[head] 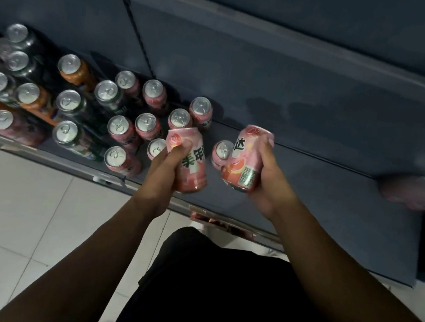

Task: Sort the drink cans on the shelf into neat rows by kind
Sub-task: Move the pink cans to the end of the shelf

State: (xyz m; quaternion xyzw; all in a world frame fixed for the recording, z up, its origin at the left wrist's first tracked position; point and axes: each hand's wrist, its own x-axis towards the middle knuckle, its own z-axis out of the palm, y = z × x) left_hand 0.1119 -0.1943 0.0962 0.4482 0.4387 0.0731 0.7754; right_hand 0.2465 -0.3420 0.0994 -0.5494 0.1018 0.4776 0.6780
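— What is held just now?

— Two cans are held above the front part of the dark shelf (311, 196). The first pink can (194, 165) is gripped by the left hand (164, 165), whose fingers are curled round its side. The can is tilted rather than upright. The second pink can (245, 157) is clasped in the same way by the right hand (267, 182), and a barcode is shown near its lower end.

— Are the two held cans touching?

— No, they are held apart. A standing pink can (222, 150) is seen on the shelf between them.

— How are the other cans arranged?

— A cluster of upright pink cans (146, 124) is set just to the left of the left hand, in rough rows. Farther left, green cans (69, 102), orange cans (70, 64) and black cans (17, 34) are mixed together, all upright. Near the right end of the shelf, well apart from the rest, a pink blurred shape (420, 192) is seen. It is too smeared for it to be told whether it is a can lying on its side.

— And below the shelf?

— Pale floor tiles (18, 199) are seen in front of the shelf edge, and black clothing (211, 300) is worn by the person.
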